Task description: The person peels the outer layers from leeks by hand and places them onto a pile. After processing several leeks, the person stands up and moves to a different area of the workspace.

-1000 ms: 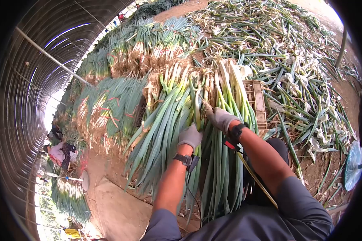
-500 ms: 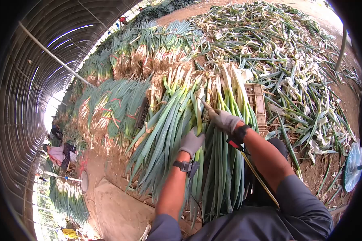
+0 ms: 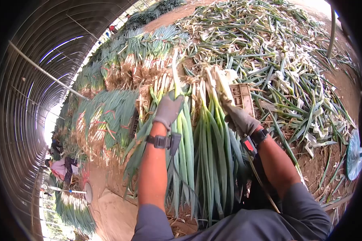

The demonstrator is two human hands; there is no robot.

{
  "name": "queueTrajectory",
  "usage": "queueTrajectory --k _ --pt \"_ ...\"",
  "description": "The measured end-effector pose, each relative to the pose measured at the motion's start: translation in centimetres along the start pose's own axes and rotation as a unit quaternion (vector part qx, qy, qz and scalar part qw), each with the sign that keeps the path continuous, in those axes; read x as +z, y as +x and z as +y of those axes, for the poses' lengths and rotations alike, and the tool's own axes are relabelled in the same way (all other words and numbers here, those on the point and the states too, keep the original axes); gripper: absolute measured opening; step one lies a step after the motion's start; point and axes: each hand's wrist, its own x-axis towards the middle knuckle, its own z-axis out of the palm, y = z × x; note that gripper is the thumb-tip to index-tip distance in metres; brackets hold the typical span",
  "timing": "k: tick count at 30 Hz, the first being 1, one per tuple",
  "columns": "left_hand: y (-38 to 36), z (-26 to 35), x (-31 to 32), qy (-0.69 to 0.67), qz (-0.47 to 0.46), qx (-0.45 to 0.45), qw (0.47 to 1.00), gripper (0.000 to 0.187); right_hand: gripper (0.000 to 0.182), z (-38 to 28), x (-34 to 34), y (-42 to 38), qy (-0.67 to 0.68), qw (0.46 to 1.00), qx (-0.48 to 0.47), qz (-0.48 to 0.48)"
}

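Observation:
In the head view my left hand (image 3: 169, 109), in a grey glove, is closed round a green onion (image 3: 175, 74), its white stem pointing up and away and its leaves hanging towards me. Below that hand lie more trimmed green onions (image 3: 186, 140) with long leaves. My right hand (image 3: 242, 119), also gloved, has its fingers closed round the stem of another green onion (image 3: 225, 86) at the right edge of a second bunch (image 3: 209, 132). Its fingertips are partly hidden. A thin yellowish tube or rod (image 3: 261, 185) runs below my right wrist.
A brown plastic crate (image 3: 242, 98) stands behind the right bunch. Loose peeled leaves (image 3: 281, 76) form a large heap to the right. Tied bundles (image 3: 108, 112) lie in rows to the left. A person (image 3: 64, 168) sits at far left near a round-ended stand (image 3: 88, 193).
My left hand has moved up and left, raising a green onion above the others. My right hand has shifted right and slightly down, away from the middle. The view has turned slightly.

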Motion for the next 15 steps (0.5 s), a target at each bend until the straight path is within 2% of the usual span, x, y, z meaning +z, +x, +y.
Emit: queueTrajectory --k 1,2,4,7,8,10,11,12,14,15 --pt "0.8 1.2 1.1 0.042 -0.026 -0.007 0.999 0.059 0.073 1.8 -1.4 2.2 0.059 0.997 -0.029 0.028" --pt "1.7 -0.4 3.2 0.058 0.022 0.03 0.998 0.044 0.072 2.7 -2.2 3.7 0.115 0.99 -0.06 0.055" --pt "3.7 -2.8 7.0 0.163 0.01 -0.059 0.985 0.05 0.069 0.7 -3.0 0.4 0.101 0.993 -0.051 0.043" --pt "6.4 -9.5 13.0 0.195 -0.01 -0.11 0.975 0.062 0.071 1.7 -3.7 0.4 0.132 0.986 -0.091 0.038" --pt "5.7 -8.3 13.4 0.233 -0.05 -0.107 0.965 0.079 0.071 1.7 -4.0 0.5 0.131 0.987 -0.084 0.038" --pt "5.0 -5.2 14.9 0.252 -0.027 -0.155 0.955 0.093 0.072 1.7 -4.4 0.5 0.125 0.989 -0.068 0.039" --pt "6.1 -4.5 15.3 0.272 -0.066 -0.181 0.943 0.103 0.071 2.1 -4.7 1.2 0.133 0.989 -0.052 0.023" --pt "6.4 -3.3 15.6 0.255 -0.084 -0.187 0.945 0.108 0.07 2.1 -4.9 1.3 0.124 0.99 -0.061 0.021" --pt "7.4 -0.8 16.9 0.331 -0.087 -0.184 0.921 0.116 0.069 1.8 -4.7 1.2 0.107 0.991 -0.081 0.015" --pt "9.1 -1.4 18.2 0.343 -0.093 -0.187 0.916 0.119 0.06 1.9 -4.4 1.5 0.123 0.988 -0.087 0.023"
